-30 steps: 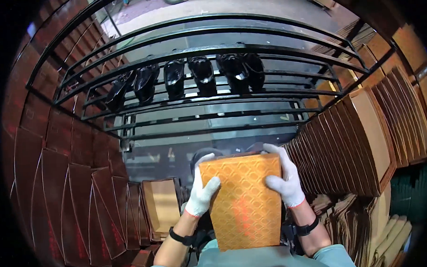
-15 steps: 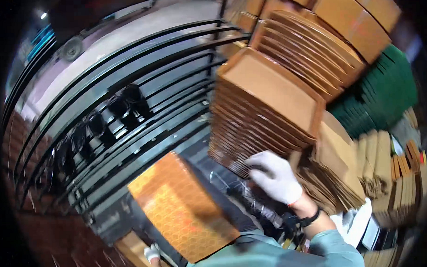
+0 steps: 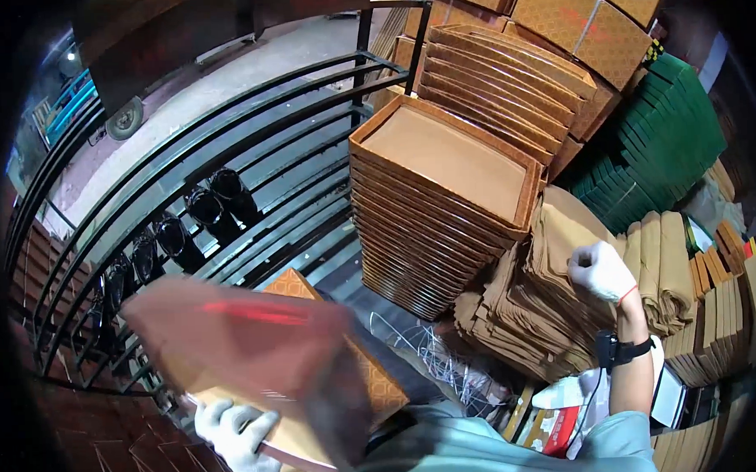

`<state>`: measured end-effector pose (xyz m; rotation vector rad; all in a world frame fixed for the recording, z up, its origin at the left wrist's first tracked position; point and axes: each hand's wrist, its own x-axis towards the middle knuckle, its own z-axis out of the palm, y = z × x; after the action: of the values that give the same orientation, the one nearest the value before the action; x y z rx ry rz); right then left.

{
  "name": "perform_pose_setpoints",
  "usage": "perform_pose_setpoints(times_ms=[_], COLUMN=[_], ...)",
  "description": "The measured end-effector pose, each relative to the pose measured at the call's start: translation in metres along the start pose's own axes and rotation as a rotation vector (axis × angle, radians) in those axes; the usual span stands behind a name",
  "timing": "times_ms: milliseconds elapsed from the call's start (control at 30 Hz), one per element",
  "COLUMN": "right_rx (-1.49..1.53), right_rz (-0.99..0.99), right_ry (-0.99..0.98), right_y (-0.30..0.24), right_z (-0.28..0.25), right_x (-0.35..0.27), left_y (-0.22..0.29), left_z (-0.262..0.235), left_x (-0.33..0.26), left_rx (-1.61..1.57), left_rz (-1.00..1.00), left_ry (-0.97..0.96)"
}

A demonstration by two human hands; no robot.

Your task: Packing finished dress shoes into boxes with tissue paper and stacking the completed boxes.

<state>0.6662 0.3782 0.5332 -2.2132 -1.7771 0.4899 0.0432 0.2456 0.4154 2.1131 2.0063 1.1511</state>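
Note:
My left hand (image 3: 233, 439), in a white glove, grips the lower edge of a flat orange patterned box (image 3: 373, 378) near my body. A blurred reddish-brown flat piece (image 3: 248, 340) lies across the box, and it also rests in that hand. My right hand (image 3: 600, 270), also gloved and with a black wrist strap, is out to the right. Its fingers are curled on the top of a pile of folded brown paper pieces (image 3: 553, 238). A tall stack of orange open trays (image 3: 444, 209) stands between the two hands.
A curved black metal rack (image 3: 249, 124) runs across the left, with several black glossy pieces (image 3: 219, 204) on a lower bar. Green flat stacks (image 3: 666, 143) and orange cartons (image 3: 591, 20) fill the right. Thin wire loops (image 3: 432, 351) lie below the trays.
My view has swung right, away from the rack. My right hand left the orange box and reached to the brown paper pile. The box stays in my left hand, lowered to the left.

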Motion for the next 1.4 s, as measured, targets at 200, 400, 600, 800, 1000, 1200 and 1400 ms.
perform_pose_setpoints(times_ms=[200, 400, 600, 800, 1000, 1200, 1400], right_rx=[0.515, 1.093, 1.005, 0.078, -0.074, -0.148, 0.756], right_rz=[0.075, -0.110, -0.216, -1.002, -0.935, -0.862, -0.385], right_ry=[0.011, -0.304, -0.685, -0.079, -0.082, -0.190, -0.756], right_y=[-0.013, -0.177, -0.350, -0.455, -0.562, -0.550, -0.388], right_z=[-0.026, 0.008, 0.086, 0.234, 0.410, 0.433, 0.284], right_x=[0.002, 0.008, 0.041, 0.195, 0.277, 0.320, 0.220], left_y=[0.008, 0.088, 0.127, 0.009, -0.002, -0.001, -0.034], left_z=[-0.002, -0.012, 0.050, -0.021, -0.008, -0.035, -0.041], left_x=[0.055, 0.114, 0.140, 0.068, 0.016, 0.019, -0.021], left_rx=[0.054, -0.884, -0.728, -0.838, -0.539, -0.591, -1.065], left_rz=[0.252, -0.029, -0.449, -0.746, -0.868, -1.181, -1.187], left_ry=[-0.481, -0.561, -0.694, -0.245, -0.079, -0.061, 0.377])
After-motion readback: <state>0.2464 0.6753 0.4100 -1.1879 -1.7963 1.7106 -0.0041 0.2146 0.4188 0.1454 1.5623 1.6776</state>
